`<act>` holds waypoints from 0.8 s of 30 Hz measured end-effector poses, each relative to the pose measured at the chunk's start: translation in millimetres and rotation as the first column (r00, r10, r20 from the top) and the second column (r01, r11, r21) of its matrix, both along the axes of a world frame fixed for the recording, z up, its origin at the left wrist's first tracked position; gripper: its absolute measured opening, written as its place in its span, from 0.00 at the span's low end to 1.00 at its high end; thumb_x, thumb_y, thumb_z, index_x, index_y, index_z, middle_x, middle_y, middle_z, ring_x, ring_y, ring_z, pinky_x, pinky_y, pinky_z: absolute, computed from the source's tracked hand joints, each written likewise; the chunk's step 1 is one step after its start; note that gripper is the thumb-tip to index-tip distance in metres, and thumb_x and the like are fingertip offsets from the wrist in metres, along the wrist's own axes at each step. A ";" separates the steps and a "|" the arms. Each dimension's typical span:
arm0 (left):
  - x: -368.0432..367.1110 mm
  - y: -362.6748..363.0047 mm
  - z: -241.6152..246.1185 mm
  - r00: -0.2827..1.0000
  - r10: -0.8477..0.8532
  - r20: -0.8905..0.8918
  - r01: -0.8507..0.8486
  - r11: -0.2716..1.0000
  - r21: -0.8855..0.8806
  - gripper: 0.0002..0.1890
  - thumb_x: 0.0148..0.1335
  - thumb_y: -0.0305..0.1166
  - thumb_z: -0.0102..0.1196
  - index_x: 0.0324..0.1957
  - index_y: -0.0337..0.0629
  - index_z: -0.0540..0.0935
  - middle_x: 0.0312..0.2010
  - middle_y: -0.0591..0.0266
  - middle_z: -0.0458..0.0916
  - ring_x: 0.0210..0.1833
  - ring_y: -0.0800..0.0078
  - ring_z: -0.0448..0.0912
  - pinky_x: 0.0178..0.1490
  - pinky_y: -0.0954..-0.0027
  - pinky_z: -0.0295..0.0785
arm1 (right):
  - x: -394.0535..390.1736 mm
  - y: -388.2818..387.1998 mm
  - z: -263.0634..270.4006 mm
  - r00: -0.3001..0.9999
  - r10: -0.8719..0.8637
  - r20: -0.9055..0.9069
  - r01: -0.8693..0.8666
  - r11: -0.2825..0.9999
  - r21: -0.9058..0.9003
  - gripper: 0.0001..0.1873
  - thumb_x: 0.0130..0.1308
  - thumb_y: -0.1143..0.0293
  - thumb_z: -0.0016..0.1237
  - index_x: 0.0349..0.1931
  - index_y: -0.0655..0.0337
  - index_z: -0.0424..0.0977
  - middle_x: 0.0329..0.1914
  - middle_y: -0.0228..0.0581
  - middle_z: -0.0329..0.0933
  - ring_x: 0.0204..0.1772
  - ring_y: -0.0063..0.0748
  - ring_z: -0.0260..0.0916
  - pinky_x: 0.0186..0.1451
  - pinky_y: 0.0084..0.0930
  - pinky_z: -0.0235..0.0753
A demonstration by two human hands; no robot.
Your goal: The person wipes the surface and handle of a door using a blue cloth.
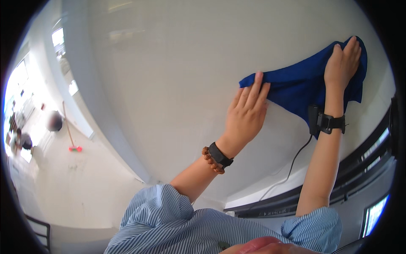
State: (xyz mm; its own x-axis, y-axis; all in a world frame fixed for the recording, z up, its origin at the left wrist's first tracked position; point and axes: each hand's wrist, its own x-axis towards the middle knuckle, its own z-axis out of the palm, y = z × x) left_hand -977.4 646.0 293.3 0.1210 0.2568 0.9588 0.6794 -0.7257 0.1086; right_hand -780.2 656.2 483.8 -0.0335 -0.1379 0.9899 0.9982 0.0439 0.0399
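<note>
A blue cloth (295, 79) is spread in folds against a smooth pale wall (177, 63). My right hand (342, 65) lies over the cloth's upper right part, pressing it to the wall. At its left corner, my left hand (249, 104) has the narrow end among its fingers, with one finger over the fabric and other fingertips behind it. Between both hands the cloth is stretched, and its lower point hangs behind my right wrist. A black strap with a small box-shaped device (325, 122) sits on that wrist. My left wrist bears a black band (220, 155) and a brown bead bracelet (212, 161).
A thin cable (293, 168) runs down from the right wrist device. Dark rails (349, 187) cross the lower right. Far left, a broom (68, 127) with a red head leans near a wall edge (119, 143); blurred people (22, 139) are beyond.
</note>
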 end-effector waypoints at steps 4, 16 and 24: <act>-8.2 3.1 -1.9 0.991 0.122 0.051 -0.122 0.993 -0.009 0.27 0.61 0.35 0.54 0.60 0.31 0.68 0.69 0.42 0.57 0.59 0.52 0.69 0.66 0.59 0.62 | -30.0 20.9 5.6 0.986 -0.031 0.165 0.016 0.996 0.087 0.33 0.70 0.55 0.24 0.71 0.66 0.48 0.75 0.54 0.49 0.78 0.51 0.41 0.76 0.46 0.40; 29.4 -10.3 1.7 0.955 0.283 0.089 -0.274 0.957 -0.097 0.32 0.63 0.37 0.54 0.64 0.29 0.62 0.70 0.38 0.51 0.67 0.44 0.62 0.69 0.55 0.58 | -50.7 20.7 34.7 0.959 -0.058 0.277 0.044 0.997 0.056 0.30 0.70 0.62 0.25 0.70 0.66 0.51 0.74 0.48 0.52 0.78 0.41 0.43 0.76 0.41 0.44; 27.1 -18.9 10.3 0.955 0.292 0.047 -0.293 0.956 0.017 0.33 0.62 0.36 0.53 0.66 0.31 0.60 0.70 0.38 0.51 0.67 0.43 0.61 0.68 0.54 0.59 | -72.5 6.8 57.1 0.949 0.148 0.277 -0.160 0.987 0.022 0.32 0.66 0.68 0.32 0.71 0.66 0.48 0.76 0.47 0.47 0.78 0.42 0.41 0.77 0.41 0.40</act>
State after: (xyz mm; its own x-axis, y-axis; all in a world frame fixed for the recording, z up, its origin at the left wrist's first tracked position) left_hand -950.3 627.2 303.5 0.0021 0.2519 0.9678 0.8575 -0.4983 0.1278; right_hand -852.8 663.0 540.9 -0.2773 -0.2054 0.9386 0.9298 0.1886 0.3160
